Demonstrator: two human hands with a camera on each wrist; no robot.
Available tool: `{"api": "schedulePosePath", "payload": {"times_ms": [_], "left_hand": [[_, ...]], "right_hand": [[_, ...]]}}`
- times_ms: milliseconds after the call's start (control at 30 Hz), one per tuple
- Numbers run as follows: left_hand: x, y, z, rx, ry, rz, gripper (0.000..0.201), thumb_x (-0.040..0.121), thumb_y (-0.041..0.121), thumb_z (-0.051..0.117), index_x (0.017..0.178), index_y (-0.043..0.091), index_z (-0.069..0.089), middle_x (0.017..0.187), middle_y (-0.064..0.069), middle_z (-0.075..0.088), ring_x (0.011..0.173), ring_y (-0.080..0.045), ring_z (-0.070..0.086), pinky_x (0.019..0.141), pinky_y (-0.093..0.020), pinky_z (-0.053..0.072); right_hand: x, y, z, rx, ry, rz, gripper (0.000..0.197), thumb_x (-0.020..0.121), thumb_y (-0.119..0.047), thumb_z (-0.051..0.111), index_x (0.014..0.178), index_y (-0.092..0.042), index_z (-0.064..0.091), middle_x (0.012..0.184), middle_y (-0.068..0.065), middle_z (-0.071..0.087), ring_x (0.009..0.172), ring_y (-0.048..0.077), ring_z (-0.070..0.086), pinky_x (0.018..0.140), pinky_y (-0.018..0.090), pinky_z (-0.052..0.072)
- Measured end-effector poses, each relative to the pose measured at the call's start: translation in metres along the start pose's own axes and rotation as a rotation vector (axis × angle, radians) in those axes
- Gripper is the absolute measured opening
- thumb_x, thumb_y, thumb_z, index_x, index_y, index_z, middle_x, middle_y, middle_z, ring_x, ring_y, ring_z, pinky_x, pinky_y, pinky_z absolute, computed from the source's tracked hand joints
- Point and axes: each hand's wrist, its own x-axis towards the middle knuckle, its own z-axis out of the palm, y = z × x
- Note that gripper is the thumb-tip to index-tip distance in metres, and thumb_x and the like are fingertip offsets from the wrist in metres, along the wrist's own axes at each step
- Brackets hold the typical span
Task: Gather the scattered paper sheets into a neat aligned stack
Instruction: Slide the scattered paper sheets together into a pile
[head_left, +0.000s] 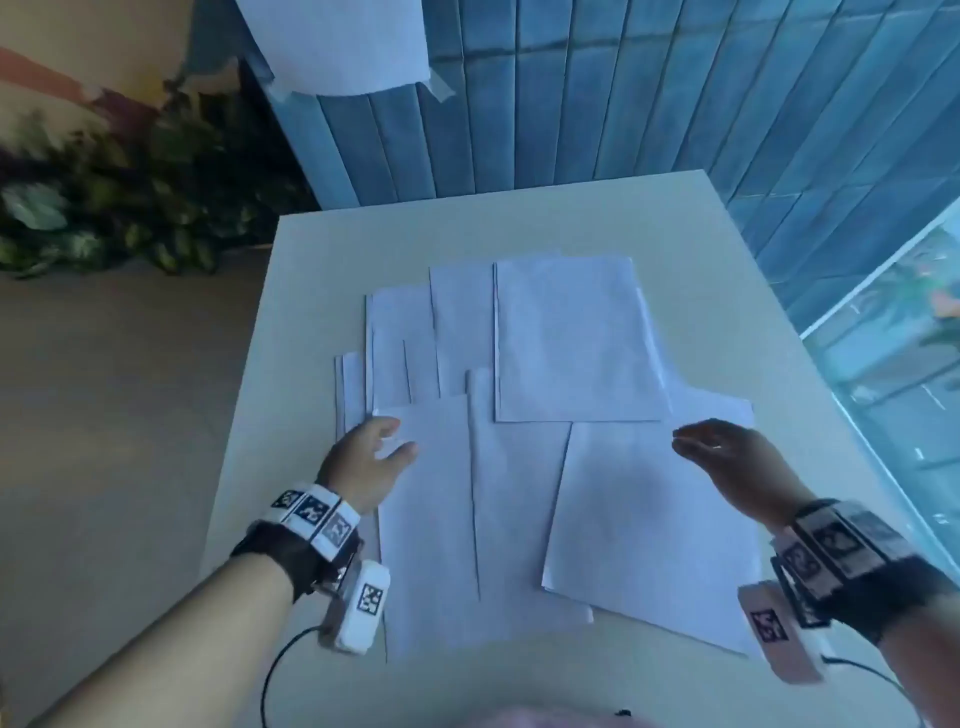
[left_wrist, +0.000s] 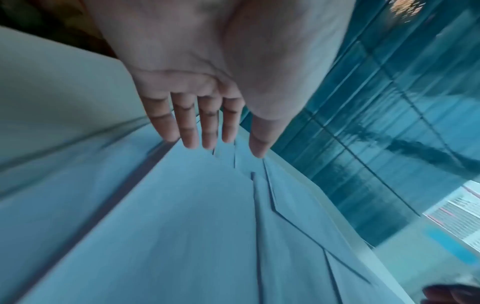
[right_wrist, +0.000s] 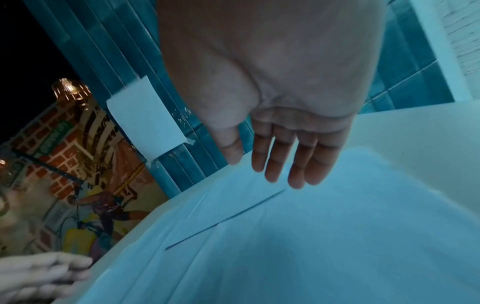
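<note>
Several white paper sheets (head_left: 519, 415) lie spread and overlapping on a pale table (head_left: 311, 249). My left hand (head_left: 371, 452) is over the left side of the spread, above a near sheet (head_left: 431, 519); its straight fingers (left_wrist: 197, 127) point along the sheets (left_wrist: 182, 226) and hold nothing. My right hand (head_left: 727, 457) hovers over the right side, above the near right sheet (head_left: 649, 530). Its fingers (right_wrist: 291, 160) are straight, close together and empty over the paper (right_wrist: 311, 236). Whether either hand touches paper I cannot tell.
A tiled blue wall (head_left: 675, 93) rises behind the table, with a taped sheet (head_left: 343, 41) hanging on it. Leafy plants (head_left: 104, 208) stand at the back left. A window (head_left: 909, 364) runs along the right edge. Cables trail from both wrist cameras.
</note>
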Motion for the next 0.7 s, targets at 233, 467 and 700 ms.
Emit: {"api": "schedulePosePath", "payload": {"times_ms": [233,467,700], "left_hand": [[0.098,0.030,-0.016,0.200,0.176,-0.275,0.093,0.066,0.066,0.066,0.140,0.016,0.041,0.142,-0.013,0.042,0.129,-0.035,0.043,0.105,-0.046,0.040],[0.141,0.024,-0.022,0.274,0.181,-0.440,0.108,0.057,0.079,0.064,0.138,0.015,0.036,0.137,-0.011,0.034,0.129,-0.034,0.037,0.103,-0.049,0.038],[0.139,0.046,-0.001,0.180,0.112,-0.235,0.092,0.063,0.072,0.068,0.134,0.021,0.040,0.135,-0.005,0.036,0.131,-0.027,0.032,0.100,-0.041,0.038]], "right_hand": [[0.114,-0.043,-0.001,-0.166,0.046,0.124,0.035,0.087,-0.036,0.061,0.079,-0.003,0.067,0.111,0.024,0.066,0.101,0.035,0.060,0.081,0.036,0.042],[0.179,-0.056,0.009,-0.221,0.125,0.299,0.091,0.063,-0.066,0.073,0.134,-0.013,0.050,0.134,0.018,0.045,0.125,0.038,0.042,0.103,0.044,0.036],[0.183,-0.063,0.040,-0.193,0.129,0.213,0.099,0.049,-0.052,0.088,0.133,-0.020,0.047,0.130,0.011,0.045,0.125,0.032,0.038,0.101,0.042,0.038]]}}
